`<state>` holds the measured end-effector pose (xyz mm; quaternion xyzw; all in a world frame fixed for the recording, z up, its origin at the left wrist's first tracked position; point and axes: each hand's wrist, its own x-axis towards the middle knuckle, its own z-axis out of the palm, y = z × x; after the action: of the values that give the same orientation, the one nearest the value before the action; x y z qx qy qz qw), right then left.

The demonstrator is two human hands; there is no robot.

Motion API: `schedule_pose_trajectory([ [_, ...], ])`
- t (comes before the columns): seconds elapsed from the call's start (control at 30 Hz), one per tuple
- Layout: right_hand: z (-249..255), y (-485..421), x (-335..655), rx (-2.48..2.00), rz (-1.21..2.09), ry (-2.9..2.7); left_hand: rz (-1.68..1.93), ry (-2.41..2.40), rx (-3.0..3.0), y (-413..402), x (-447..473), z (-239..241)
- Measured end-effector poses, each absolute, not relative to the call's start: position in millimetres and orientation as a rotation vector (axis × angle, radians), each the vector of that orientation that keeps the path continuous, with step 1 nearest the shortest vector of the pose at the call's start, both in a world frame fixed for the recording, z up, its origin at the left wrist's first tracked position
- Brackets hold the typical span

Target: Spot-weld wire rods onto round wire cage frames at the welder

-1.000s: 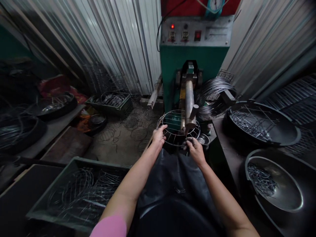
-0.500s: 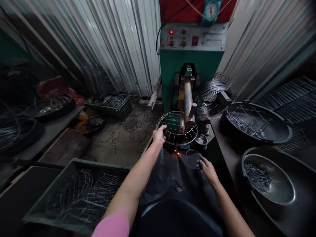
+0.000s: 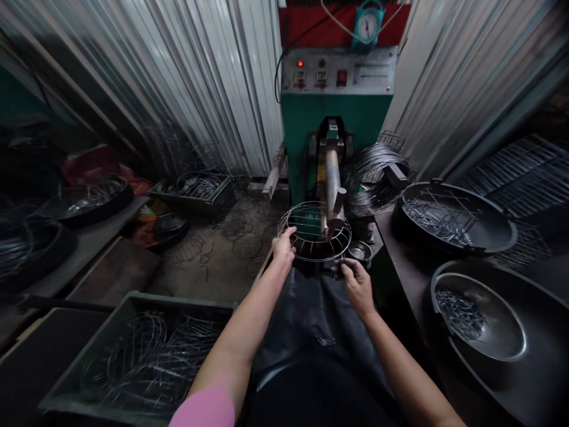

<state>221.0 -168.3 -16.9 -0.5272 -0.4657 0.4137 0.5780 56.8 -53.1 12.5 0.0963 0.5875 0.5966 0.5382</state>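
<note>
Left hand point(image 3: 283, 248) grips the wire basket point(image 3: 315, 260) at its 8 o'clock, beside the machine arm point(image 3: 333, 178); right hand point(image 3: 357, 283), at 5 o'clock, is curled, grip unclear. Ribs look joined; what's left doesn't show.

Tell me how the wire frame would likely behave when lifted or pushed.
The wire frame is probably light for its size, since it is mostly gaps between thin wires. It should be fairly stiff: its rings look round, with the left hand gripping one side. Stood on edge, it might roll, given its circular rim.
</note>
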Motion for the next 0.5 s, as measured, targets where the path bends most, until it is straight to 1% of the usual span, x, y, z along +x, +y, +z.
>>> schedule_pose_trajectory([
  [0.1, -11.2, -142.9, 200.1, -1.235, 0.972, -1.209, 1.474, 1.386, 0.264, -55.8, 57.3, 13.4],
  [0.23, -21.6, -129.1, 195.2, -1.371, 0.886, -1.327, 1.514, 1.362, 0.318, -57.7, 59.7, 11.1],
  [0.4, -21.3, -131.4, 198.2, -1.340, 1.042, -1.213, 1.520, 1.338, 0.323, -58.1, 63.9, 3.9],
  [0.5, -18.9, -133.0, 198.7, -1.327, 1.046, -1.206, 1.512, 1.340, 0.310, -58.7, 65.3, 1.0],
])
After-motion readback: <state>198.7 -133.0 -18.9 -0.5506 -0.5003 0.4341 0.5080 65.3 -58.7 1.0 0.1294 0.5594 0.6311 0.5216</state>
